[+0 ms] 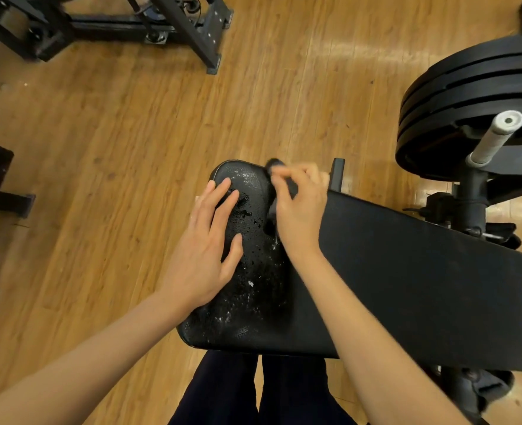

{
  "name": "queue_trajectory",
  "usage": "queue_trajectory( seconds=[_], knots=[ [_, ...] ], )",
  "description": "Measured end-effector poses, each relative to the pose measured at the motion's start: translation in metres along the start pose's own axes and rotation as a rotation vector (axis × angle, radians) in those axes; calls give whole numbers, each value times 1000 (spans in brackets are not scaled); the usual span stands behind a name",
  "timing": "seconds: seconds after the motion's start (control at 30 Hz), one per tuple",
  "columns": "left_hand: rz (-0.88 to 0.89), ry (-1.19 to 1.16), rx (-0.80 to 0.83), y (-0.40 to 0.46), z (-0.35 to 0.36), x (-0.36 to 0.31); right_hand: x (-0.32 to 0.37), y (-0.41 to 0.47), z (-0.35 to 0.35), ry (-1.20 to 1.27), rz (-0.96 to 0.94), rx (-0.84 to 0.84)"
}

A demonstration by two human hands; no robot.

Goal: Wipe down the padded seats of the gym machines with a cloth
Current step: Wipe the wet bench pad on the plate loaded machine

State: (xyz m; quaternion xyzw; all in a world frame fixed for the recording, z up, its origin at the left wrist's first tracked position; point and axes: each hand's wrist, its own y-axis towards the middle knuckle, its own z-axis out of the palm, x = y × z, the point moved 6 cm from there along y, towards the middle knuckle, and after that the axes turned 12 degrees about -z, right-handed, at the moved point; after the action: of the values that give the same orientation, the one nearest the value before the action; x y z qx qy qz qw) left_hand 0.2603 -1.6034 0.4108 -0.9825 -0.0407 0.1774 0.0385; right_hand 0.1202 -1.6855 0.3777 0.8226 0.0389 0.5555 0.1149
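The left hand [206, 243] lies flat with straight fingers on the wet black padded seat [253, 286]. The right hand [299, 207] pinches a dark cloth [273, 165].

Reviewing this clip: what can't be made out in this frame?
Head view only:
- Cloth: dark, motion-blurred, mostly hidden by the right hand.
- Padded seat: partly covered by the left hand.
- Weight plates: cut off by the right edge.
- Frame under the seat: hidden.
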Motion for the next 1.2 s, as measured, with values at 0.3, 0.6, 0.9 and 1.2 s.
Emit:
queue_trajectory(
  seconds=[0.3, 0.6, 0.9, 1.2],
  knots=[
    [1, -27, -13, 2, -1, 1, 3, 8, 5, 23, 12, -46],
    [19, -38, -16, 1, -2, 1, 14, 2, 6, -7, 14, 8],
    [24, -63, -20, 1, -3, 1, 25, -42, 3, -9, 17, 32],
    [22, -68, -22, 0, -2, 2, 36, -90, -10, 2, 29, 82]
  ],
)
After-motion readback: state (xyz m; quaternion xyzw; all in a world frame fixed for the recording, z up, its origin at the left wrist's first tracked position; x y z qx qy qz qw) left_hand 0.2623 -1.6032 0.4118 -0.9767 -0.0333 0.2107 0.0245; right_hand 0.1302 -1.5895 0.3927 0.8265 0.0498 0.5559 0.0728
